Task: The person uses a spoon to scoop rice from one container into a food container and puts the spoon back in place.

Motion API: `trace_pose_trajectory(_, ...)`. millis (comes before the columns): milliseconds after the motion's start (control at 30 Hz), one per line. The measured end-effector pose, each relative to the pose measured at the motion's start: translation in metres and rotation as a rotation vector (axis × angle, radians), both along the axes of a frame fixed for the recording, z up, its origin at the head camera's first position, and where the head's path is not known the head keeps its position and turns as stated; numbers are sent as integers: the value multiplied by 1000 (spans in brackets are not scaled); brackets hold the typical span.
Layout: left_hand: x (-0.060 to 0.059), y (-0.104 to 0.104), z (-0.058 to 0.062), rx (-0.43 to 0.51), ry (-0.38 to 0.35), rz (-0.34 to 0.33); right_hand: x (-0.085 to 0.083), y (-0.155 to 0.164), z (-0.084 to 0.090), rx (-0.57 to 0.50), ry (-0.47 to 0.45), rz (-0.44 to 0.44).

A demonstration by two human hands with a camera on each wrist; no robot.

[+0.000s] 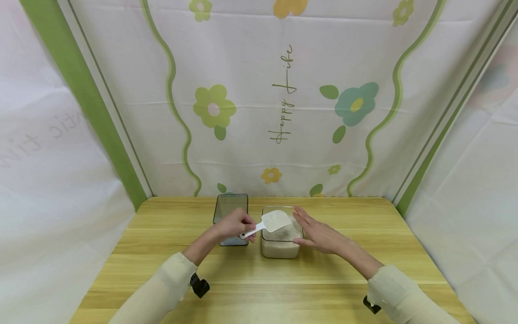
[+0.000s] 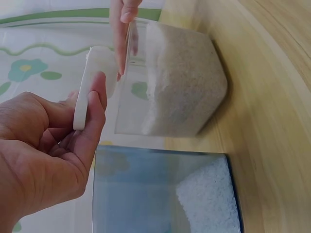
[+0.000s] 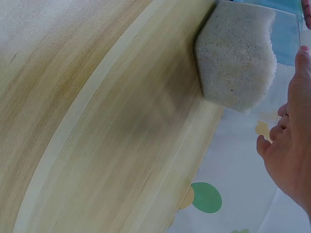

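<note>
The left hand [image 1: 234, 223] grips a full scoop [image 1: 272, 221] above the rice box [image 1: 281, 249]; the flat right hand [image 1: 319, 235] steadies it. The tinted box [image 1: 230, 207] holds little.

A light wooden table [image 1: 344, 279] carries a clear rice-filled container [image 1: 281, 248] beside a tinted container [image 1: 230, 209].

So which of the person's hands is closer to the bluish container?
The left. The left hand hovers right over the bluish container, gripping a white scoop. The right hand rests against the far side of the clear rice container.
</note>
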State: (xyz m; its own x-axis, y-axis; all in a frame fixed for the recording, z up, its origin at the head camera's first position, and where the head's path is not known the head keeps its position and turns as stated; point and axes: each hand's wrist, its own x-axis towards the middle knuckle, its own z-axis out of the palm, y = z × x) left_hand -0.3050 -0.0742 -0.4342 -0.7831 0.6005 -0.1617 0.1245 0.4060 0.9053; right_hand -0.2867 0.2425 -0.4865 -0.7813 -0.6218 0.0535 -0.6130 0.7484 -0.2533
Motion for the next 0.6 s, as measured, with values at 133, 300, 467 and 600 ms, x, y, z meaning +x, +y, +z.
trace_pose_trajectory(133,0,-5,1,19,-10,10,0,1,1,-3,-1,1)
trace_pose_trajectory(300,1,-13,3,46,-23,9,1,0,1,-5,-5,2)
trace_pose_trajectory(467,2,-20,7,73,-43,15,0,1,0,-10,-7,1)
trace_pose_trajectory(600,4,-28,10,56,-17,39,0,1,-1,-9,-6,1)
